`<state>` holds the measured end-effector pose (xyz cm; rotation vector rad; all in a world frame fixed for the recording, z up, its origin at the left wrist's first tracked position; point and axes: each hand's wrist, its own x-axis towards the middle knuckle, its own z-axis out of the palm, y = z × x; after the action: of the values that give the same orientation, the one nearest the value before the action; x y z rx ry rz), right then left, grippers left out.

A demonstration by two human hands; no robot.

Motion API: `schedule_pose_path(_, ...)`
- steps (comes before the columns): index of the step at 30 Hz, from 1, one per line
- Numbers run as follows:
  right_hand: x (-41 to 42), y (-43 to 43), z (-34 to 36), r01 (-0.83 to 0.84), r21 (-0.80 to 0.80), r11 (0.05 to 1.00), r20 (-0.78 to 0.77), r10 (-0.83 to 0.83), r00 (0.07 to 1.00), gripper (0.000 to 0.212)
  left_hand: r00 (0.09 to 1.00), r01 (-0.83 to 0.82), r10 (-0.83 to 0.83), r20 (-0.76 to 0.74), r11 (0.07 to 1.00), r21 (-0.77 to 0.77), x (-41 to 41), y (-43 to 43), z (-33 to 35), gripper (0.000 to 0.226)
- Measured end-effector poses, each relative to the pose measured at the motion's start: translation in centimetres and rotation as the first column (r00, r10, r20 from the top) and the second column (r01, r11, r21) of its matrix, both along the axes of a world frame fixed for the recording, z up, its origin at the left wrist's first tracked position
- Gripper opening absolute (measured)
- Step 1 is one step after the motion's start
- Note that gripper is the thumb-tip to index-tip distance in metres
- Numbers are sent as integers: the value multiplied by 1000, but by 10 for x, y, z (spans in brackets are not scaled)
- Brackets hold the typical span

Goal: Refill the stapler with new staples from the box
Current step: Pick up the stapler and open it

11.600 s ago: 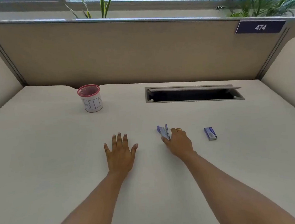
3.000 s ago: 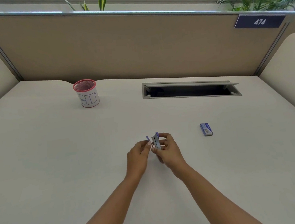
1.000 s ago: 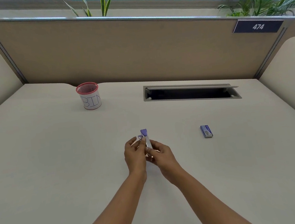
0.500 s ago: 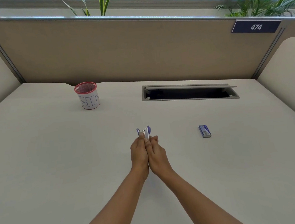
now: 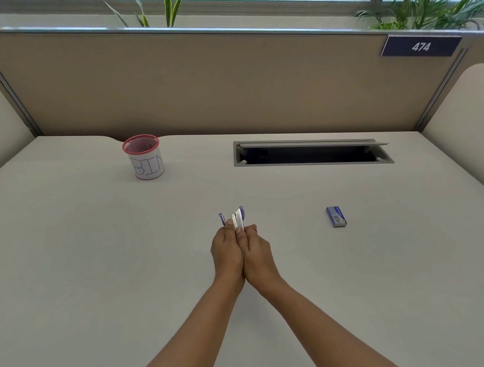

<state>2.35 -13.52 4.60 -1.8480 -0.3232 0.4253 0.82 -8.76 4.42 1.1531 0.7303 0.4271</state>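
Observation:
A small purple and silver stapler stands out above my fingertips at the middle of the desk, spread apart into purple and metal parts. My left hand and my right hand are pressed side by side and both grip its lower end, which they hide. A small blue box of staples lies flat on the desk well to the right of my hands, untouched.
A red mesh cup labelled BIN stands at the back left. An open cable slot is set into the desk at the back right. A beige partition with a sign reading 474 closes off the far edge.
Over the last second my hands came together palm to palm and moved slightly away from me with the stapler. The stapler's parts now stand spread apart. The staple box has not moved.

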Motion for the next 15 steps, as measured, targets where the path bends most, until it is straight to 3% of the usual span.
schedule_pose_path(15,-1,-1,3,-1,-16,1000,-27,1,1000,30,1000,-12,11,-21,1000,-19,0,0,-3,33)
